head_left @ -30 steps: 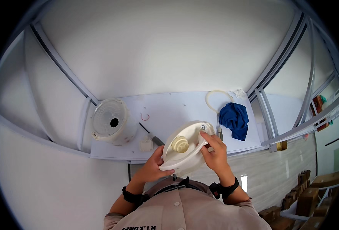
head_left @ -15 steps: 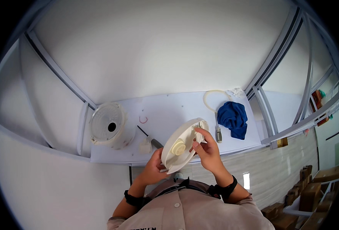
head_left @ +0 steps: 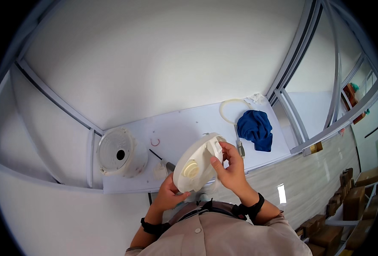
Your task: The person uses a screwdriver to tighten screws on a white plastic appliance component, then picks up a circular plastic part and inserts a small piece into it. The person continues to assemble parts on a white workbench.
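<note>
Both hands hold a round white plastic lid (head_left: 200, 155) tilted up in front of my body, its hollow inside turned toward me. A cream round cap (head_left: 191, 169) sits low in that hollow. My left hand (head_left: 169, 194) grips the lid's lower left rim, thumb along the bottom edge. At the upper right rim my right hand (head_left: 231, 168) is closed, thumb inside, against a narrow white flap (head_left: 214, 149). Whether this flap is joined to the lid I cannot tell. Behind the left hand, a screwdriver (head_left: 168, 165) lies partly hidden beside a small white block (head_left: 159, 171).
A white drum (head_left: 131, 160) with a translucent top and dark hole stands at the table's left. A red wire (head_left: 155, 142) lies near it. Rightward are a blue cloth (head_left: 255, 130), another screwdriver (head_left: 240, 148) and a pale hose loop (head_left: 223, 112). Boxes (head_left: 353, 202) stand at the far right.
The lid has turned a little, showing more of its inside. The white flap now stands out by my right thumb. My left thumb has shifted along the lower rim; the whole view has tilted slightly.
</note>
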A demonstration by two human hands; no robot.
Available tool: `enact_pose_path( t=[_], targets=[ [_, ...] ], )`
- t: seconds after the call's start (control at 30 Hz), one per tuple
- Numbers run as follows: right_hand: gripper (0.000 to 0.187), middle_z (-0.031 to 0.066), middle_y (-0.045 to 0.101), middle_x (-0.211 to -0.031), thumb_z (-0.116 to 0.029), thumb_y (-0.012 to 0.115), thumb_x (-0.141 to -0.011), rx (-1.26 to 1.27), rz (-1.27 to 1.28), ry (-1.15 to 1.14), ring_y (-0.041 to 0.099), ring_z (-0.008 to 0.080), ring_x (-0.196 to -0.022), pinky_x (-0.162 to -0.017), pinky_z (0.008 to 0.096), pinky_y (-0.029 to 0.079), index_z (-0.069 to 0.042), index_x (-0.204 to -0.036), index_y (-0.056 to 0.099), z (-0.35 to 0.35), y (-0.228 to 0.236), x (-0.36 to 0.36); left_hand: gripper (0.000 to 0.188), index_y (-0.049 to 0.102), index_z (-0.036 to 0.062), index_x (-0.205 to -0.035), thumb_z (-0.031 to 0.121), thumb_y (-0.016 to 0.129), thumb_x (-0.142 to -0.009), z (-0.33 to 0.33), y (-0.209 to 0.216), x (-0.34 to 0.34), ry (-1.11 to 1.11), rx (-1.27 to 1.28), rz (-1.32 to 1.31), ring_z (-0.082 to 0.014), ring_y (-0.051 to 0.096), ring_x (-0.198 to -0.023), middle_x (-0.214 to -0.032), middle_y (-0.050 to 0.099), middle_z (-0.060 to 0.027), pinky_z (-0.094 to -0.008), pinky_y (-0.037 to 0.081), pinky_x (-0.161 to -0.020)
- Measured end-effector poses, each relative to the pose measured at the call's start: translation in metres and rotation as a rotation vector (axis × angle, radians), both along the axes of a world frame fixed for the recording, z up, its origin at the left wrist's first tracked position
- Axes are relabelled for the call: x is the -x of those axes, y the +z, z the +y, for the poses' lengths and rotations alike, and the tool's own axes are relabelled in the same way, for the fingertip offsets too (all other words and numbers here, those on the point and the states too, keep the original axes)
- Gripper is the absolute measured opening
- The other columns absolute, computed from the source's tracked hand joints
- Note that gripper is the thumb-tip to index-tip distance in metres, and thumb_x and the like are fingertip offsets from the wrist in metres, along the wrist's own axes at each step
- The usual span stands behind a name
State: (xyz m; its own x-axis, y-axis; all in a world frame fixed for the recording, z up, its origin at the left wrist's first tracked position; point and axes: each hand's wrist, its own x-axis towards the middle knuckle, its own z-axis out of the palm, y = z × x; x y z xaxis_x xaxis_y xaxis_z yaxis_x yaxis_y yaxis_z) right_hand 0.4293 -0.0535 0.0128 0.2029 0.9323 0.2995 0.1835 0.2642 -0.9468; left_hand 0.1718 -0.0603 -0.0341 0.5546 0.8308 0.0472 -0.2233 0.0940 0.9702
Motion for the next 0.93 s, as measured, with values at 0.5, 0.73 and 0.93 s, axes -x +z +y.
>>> enact_pose_path(
  t=[0.5, 0.73, 0.93],
  targets=[
    [0.047, -0.0038, 0.062, -0.079, -0.011, 0.084, -0.078, -0.122, 0.110, 0.141, 0.059, 0.0101, -0.069, -0.114, 0.0461, 0.036, -0.008, -0.118, 0.059, 0.021, 0.014, -0.014, 0.099, 0.026, 0.0059, -0.159, -0.001, 0.085, -0.080, 0.014, 0.034, -0.008, -0.118, -0.091, 0.104, -0.0214, 0.042, -0.146, -0.154, 0.044, -0.0112, -0.0436, 0.042, -0.117],
    [0.041, -0.0012, 0.068, -0.076, -0.016, 0.086, -0.074, -0.183, -0.298, 0.336, 0.065, 0.0153, -0.065, -0.119, 0.0505, 0.033, -0.014, -0.112, 0.070, 0.023, 0.023, -0.010, 0.107, 0.010, 0.0033, -0.164, 0.025, 0.082, -0.087, 0.028, 0.045, 0.001, -0.191, 0.083, 0.113, -0.0243, 0.033, -0.149, -0.160, 0.032, -0.0130, -0.0432, 0.033, -0.121],
    [0.041, 0.0014, 0.072, -0.075, -0.020, 0.083, -0.078, -0.082, -0.381, 0.439, 0.071, 0.0217, -0.072, -0.126, 0.0523, 0.027, -0.017, -0.117, 0.071, 0.019, 0.031, 0.007, 0.112, -0.002, 0.0066, -0.168, 0.029, 0.076, -0.091, 0.035, 0.060, 0.002, -0.113, 0.081, 0.132, -0.0269, 0.019, -0.156, -0.171, 0.014, -0.0144, -0.0431, 0.021, -0.126]
  ],
)
